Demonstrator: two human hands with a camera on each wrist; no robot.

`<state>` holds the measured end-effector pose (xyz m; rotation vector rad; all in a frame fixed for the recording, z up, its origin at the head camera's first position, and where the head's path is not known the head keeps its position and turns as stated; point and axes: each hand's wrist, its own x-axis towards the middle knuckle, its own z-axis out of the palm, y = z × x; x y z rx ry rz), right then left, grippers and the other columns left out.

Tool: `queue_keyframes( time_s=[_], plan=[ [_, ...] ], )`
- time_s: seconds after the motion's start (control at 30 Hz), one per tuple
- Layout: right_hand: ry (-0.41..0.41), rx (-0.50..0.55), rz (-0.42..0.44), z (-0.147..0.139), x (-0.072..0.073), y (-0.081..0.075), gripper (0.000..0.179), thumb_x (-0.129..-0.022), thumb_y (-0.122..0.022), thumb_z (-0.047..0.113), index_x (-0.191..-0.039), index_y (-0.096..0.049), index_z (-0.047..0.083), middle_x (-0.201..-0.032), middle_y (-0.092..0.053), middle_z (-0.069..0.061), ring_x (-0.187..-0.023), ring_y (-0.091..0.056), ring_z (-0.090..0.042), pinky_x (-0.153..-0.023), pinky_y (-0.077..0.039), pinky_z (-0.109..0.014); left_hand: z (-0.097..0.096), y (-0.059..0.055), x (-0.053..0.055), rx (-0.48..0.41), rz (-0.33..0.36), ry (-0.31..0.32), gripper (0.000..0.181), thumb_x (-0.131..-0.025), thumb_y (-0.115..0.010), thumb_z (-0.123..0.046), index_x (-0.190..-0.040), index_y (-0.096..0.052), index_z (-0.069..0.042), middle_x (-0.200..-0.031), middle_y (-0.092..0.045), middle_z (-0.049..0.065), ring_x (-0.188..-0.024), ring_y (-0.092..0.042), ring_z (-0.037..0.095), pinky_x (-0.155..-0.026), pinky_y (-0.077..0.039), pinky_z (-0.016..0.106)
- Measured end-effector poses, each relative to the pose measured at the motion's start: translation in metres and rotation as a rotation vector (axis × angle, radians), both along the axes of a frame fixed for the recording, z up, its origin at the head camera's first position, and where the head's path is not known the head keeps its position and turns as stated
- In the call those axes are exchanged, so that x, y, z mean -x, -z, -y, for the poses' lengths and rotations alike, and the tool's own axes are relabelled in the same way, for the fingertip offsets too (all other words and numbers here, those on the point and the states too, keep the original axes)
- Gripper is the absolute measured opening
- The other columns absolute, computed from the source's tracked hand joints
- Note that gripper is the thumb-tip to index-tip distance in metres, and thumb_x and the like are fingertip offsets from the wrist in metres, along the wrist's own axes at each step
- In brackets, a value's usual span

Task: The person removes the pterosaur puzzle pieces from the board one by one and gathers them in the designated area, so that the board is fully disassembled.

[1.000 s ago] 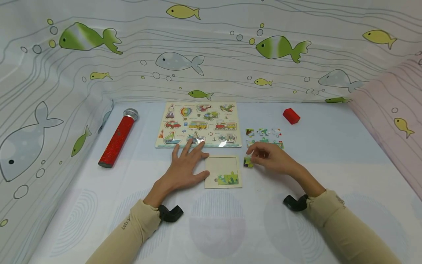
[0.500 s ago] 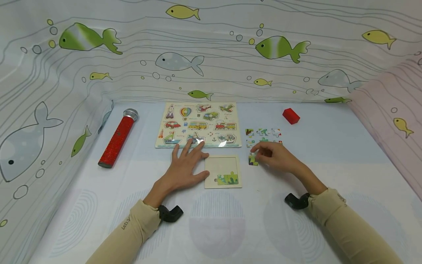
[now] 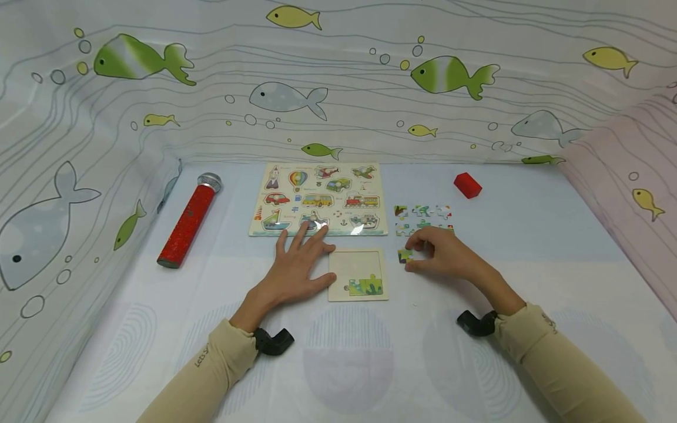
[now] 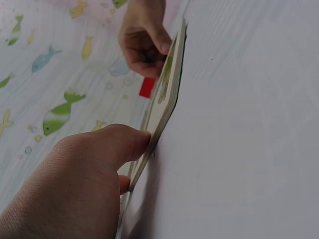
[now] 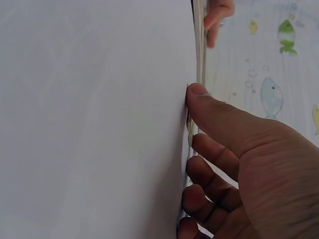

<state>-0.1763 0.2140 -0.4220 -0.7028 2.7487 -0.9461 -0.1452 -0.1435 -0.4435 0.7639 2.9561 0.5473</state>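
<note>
My left hand [image 3: 297,267] lies spread beside the small wooden puzzle tray [image 3: 356,258], its thumb and little finger at the tray's left edge. Its longer fingertips reach the lower edge of the picture puzzle board. In the tray's lower right sit a few green jigsaw pieces [image 3: 366,286] joined together. To the right of the tray, my right hand [image 3: 441,252] pinches a loose green and dark puzzle piece [image 3: 405,256] between curled thumb and index finger, low at the tabletop. In the right wrist view the thumb [image 5: 214,107] rests at the piece's thin edge.
More loose jigsaw pieces [image 3: 421,211] lie in rows just beyond my right hand, partly covered by it. The vehicle picture board [image 3: 317,200] lies behind the tray. A red toy microphone [image 3: 190,222] is at the left, a red block [image 3: 468,185] at the back right.
My right hand has shifted slightly right with the puzzle piece, which has turned. Its thumb and index finger now stand wider apart around the piece. My left hand stays where it was.
</note>
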Motion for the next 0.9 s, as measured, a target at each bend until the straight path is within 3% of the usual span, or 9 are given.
queue_keyframes(
  time_s=[0.4, 0.9],
  plan=[
    [0.045, -0.008, -0.02, 0.003, -0.0017, 0.001, 0.025, -0.08, -0.087, 0.02, -0.101, -0.073, 0.014, -0.088, -0.063, -0.001, -0.077, -0.052, -0.016, -0.069, -0.044, -0.025, 0.0005, 0.0, -0.0005, -0.003, -0.004, -0.001, 0.058, -0.094, -0.057, -0.057, -0.143, -0.055, -0.028, -0.172, -0.019, -0.005, -0.161, -0.002, 0.032, -0.121, 0.004, 0.069],
    [0.108, 0.008, -0.01, 0.0036, 0.0004, 0.0039, 0.026, -0.081, -0.087, 0.023, -0.103, -0.075, 0.016, -0.083, -0.059, -0.001, -0.076, -0.052, -0.018, -0.068, -0.044, -0.026, 0.0007, 0.0003, 0.0002, -0.005, -0.006, 0.002, 0.058, -0.093, -0.057, -0.057, -0.144, -0.055, -0.028, -0.172, -0.018, -0.004, -0.161, -0.002, 0.033, -0.121, 0.004, 0.069]
  ],
)
